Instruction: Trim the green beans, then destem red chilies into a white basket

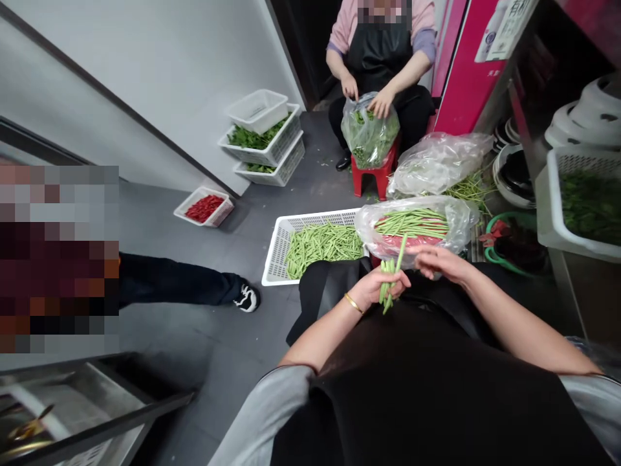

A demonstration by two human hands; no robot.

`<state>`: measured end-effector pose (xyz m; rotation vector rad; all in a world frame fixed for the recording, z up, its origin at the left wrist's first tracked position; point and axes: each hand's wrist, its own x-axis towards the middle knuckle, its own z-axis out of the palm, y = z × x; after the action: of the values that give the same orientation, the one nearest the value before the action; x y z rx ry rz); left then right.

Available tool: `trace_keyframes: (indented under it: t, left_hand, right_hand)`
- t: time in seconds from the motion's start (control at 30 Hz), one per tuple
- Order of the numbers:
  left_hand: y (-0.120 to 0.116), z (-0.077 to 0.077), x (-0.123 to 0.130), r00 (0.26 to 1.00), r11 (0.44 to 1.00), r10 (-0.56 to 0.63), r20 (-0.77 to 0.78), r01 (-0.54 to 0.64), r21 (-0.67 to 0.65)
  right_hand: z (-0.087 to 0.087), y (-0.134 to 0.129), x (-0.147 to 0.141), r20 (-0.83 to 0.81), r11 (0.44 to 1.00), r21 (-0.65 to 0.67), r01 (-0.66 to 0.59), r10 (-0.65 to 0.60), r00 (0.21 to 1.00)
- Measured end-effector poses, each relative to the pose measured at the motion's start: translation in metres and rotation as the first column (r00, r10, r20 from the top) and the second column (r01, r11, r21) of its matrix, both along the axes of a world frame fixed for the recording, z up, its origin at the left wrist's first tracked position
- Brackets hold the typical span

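Observation:
My left hand (372, 285), with a gold bangle on its wrist, is closed around a small bunch of green beans (387, 266). One longer bean sticks up out of the bunch. To the right of it my right hand (445, 263) is held with fingers stretched and slightly bent, and I see nothing in it. Just beyond my hands, long whole beans (412, 222) lie on an open clear plastic bag (463, 223). A white basket (275, 259) of short bean pieces (325, 249) stands to the left, beside my knee.
A co-worker (381, 48) sits opposite, both hands at a bag of greens (369, 139) on a red stool (358, 181). White baskets of greens (286, 152) and a basket of red peppers (206, 208) stand left. Another person's leg (179, 279) reaches in. A metal rack (111, 395) is lower left.

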<state>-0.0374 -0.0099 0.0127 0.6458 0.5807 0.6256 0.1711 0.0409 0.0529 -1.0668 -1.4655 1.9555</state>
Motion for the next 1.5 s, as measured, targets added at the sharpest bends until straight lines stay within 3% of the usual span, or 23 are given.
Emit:
trace_keyframes:
  t: [0.07,0.1,0.17,0.27,0.33,0.4,0.47,0.53,0.6,0.7,0.77,0.83,0.9,0.97,1.03,1.13,1.2,1.27,1.3,1.37,1.4,1.43,1.5]
  left_hand:
    - [-0.002,0.001,0.002,0.996,0.997,-0.07,-0.049,0.071,0.023]
    - [-0.002,0.002,0.003,0.998,0.999,-0.035,-0.054,0.036,0.022]
    - [0.002,0.005,0.005,0.988,0.989,0.15,-0.034,-0.15,-0.004]
    - [0.014,0.006,0.001,0.879,0.868,0.47,-0.084,-0.478,-0.138]
    - [0.022,0.004,-0.003,0.795,0.764,0.57,-0.206,-0.606,-0.221]
    - [0.026,0.0,-0.005,0.765,0.737,0.586,-0.267,-0.64,-0.216]
    - [0.025,-0.003,-0.002,0.813,0.814,0.525,-0.252,-0.566,-0.131]
    - [0.022,-0.004,0.003,0.886,0.905,0.396,-0.24,-0.421,-0.06]
    - [0.019,-0.004,0.006,0.924,0.951,0.283,-0.257,-0.306,-0.051]
    - [0.019,-0.002,0.004,0.936,0.974,0.197,-0.292,-0.221,-0.052]
    - [0.021,0.0,0.001,0.943,0.985,0.148,-0.297,-0.167,-0.039]
    - [0.022,0.001,-0.001,0.952,0.992,0.104,-0.289,-0.118,-0.033]
    - [0.024,0.002,-0.002,0.955,0.996,0.074,-0.286,-0.086,-0.028]
    - [0.024,0.003,-0.001,0.961,0.999,0.025,-0.275,-0.033,-0.024]
    - [0.025,0.004,0.0,0.965,0.999,-0.036,-0.259,0.034,-0.014]
    - [0.027,0.008,0.002,0.965,0.997,-0.065,-0.253,0.071,0.016]
    - [0.029,0.009,0.005,0.964,0.999,-0.017,-0.265,0.027,0.032]
    - [0.032,0.006,0.01,0.953,0.994,0.108,-0.284,-0.103,0.032]
    - [0.033,0.003,0.013,0.939,0.982,0.184,-0.291,-0.187,0.017]
    - [0.037,-0.005,0.016,0.899,0.934,0.325,-0.295,-0.354,-0.05]
    - [0.04,-0.009,0.016,0.874,0.898,0.384,-0.299,-0.428,-0.099]
    - [0.044,-0.013,0.014,0.849,0.857,0.432,-0.305,-0.491,-0.154]
    - [0.052,-0.018,0.006,0.805,0.77,0.511,-0.302,-0.585,-0.256]
  right_hand:
    - [0.006,0.005,-0.007,-0.107,0.982,0.058,0.18,-0.173,0.979]
    - [0.009,0.005,-0.011,-0.156,0.96,0.087,0.265,-0.249,0.956]
    - [0.013,-0.002,-0.019,-0.193,0.907,0.155,0.391,-0.361,0.913]
    - [0.017,-0.028,-0.025,-0.14,0.833,0.328,0.445,-0.423,0.895]
    - [0.015,-0.042,-0.026,-0.086,0.822,0.41,0.395,-0.397,0.914]
    - [0.008,-0.045,-0.028,-0.028,0.892,0.352,0.284,-0.293,0.956]
    - [-0.006,-0.037,-0.031,0.011,0.96,0.216,0.176,-0.183,0.983]
    - [-0.021,-0.025,-0.033,0.063,0.977,0.166,0.135,-0.147,0.987]
    - [-0.033,-0.015,-0.032,0.165,0.945,0.303,0.124,-0.18,0.97]
    - [-0.036,-0.009,-0.021,0.313,0.798,0.599,-0.065,-0.158,0.937]
    - [-0.031,-0.008,-0.011,0.361,0.713,0.665,-0.222,-0.047,0.931]
    - [-0.023,-0.007,-0.003,0.383,0.684,0.662,-0.305,0.04,0.923]
    - [-0.015,-0.005,0.003,0.395,0.698,0.63,-0.34,0.089,0.914]
    - [-0.01,0.0,0.007,0.389,0.758,0.527,-0.385,0.187,0.902]
    - [-0.008,0.007,0.01,0.336,0.824,0.327,-0.462,0.356,0.872]
    - [-0.008,0.019,0.012,0.219,0.833,0.059,-0.551,0.527,0.821]
    - [-0.01,0.024,0.007,0.252,0.846,0.059,-0.53,0.501,0.828]
    - [-0.013,0.025,-0.004,0.439,0.863,0.226,-0.453,0.325,0.838]
    - [-0.015,0.023,-0.011,0.553,0.842,0.344,-0.415,0.175,0.814]
    - [-0.018,0.018,-0.024,0.7,0.745,0.535,-0.399,-0.126,0.703]
    - [-0.019,0.016,-0.027,0.729,0.703,0.575,-0.419,-0.207,0.652]
    - [-0.021,0.016,-0.029,0.749,0.682,0.571,-0.457,-0.204,0.631]
    - [-0.025,0.023,-0.025,0.763,0.663,0.454,-0.596,0.056,0.644]
